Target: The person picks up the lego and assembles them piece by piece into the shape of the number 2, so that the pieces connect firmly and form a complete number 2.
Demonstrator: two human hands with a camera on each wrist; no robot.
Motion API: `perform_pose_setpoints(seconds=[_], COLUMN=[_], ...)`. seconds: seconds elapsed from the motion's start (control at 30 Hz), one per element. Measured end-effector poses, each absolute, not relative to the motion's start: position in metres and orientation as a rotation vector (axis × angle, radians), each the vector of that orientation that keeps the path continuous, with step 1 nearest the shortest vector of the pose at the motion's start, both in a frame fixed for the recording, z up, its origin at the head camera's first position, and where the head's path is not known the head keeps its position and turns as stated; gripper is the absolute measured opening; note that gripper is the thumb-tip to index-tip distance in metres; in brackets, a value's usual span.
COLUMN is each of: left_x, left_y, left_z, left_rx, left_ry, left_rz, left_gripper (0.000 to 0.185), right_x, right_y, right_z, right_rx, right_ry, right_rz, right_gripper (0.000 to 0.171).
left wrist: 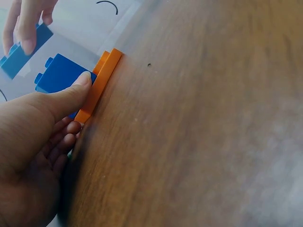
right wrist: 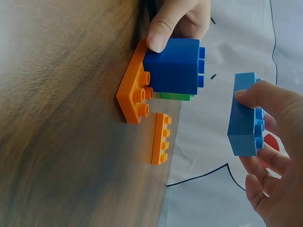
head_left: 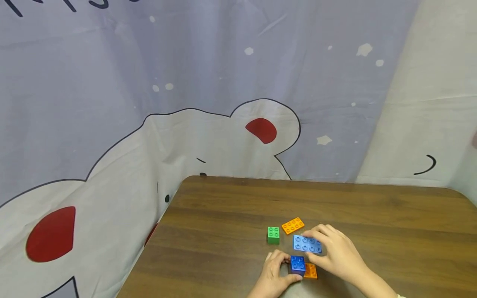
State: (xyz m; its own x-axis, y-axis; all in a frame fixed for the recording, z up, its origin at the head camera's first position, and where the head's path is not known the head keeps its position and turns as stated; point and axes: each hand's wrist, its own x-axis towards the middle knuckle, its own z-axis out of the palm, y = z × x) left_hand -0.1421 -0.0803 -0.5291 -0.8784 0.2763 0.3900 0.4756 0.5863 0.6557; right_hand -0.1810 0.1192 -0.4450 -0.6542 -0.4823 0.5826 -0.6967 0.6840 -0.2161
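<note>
Left hand (head_left: 273, 275) grips the dark blue brick (head_left: 297, 264) on the orange plate (head_left: 311, 271); just above it, right hand (head_left: 335, 252) pinches the light blue brick (head_left: 307, 244).

In the head view the orange plate (head_left: 311, 271) at the lower middle is mostly hidden under the blue brick (head_left: 297, 263), and both forearms run off the bottom edge. In the right wrist view the green brick (right wrist: 176, 96) shows only as a sliver behind the blue brick.

Glossy plastic bricks (head_left: 307, 244) lie on a matt, wood-grain table (head_left: 372, 215).
</note>
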Motion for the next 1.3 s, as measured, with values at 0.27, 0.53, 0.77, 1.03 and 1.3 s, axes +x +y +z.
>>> perform_pose_setpoints(seconds=[0.27, 0.53, 0.77, 1.03, 1.3], left_x=[-0.141, -0.141, -0.14, -0.141, -0.143], left_y=[-0.082, -0.081, -0.08, -0.078, -0.079], left_z=[-0.53, -0.532, -0.53, -0.531, -0.531], left_rx=[-0.625, -0.631, -0.599, -0.569, -0.619], left_ry=[-2.521, -2.499, -2.538, -2.543, -2.508], left_rz=[-1.179, -1.162, -1.202, -1.209, -1.165], left_gripper=[0.031, 0.031, 0.032, 0.032, 0.033], right_x=[-0.172, -0.166, -0.163, -0.167, -0.172], right_y=[0.125, 0.124, 0.123, 0.121, 0.12], right_z=[-0.452, -0.46, -0.465, -0.465, -0.459], right_rx=[1.003, 1.051, 1.045, 1.046, 1.057], right_ry=[-2.357, -2.388, -2.457, -2.466, -2.571], right_rz=[0.563, 0.578, 0.63, 0.659, 0.698], right_gripper=[0.042, 0.04, 0.038, 0.038, 0.034])
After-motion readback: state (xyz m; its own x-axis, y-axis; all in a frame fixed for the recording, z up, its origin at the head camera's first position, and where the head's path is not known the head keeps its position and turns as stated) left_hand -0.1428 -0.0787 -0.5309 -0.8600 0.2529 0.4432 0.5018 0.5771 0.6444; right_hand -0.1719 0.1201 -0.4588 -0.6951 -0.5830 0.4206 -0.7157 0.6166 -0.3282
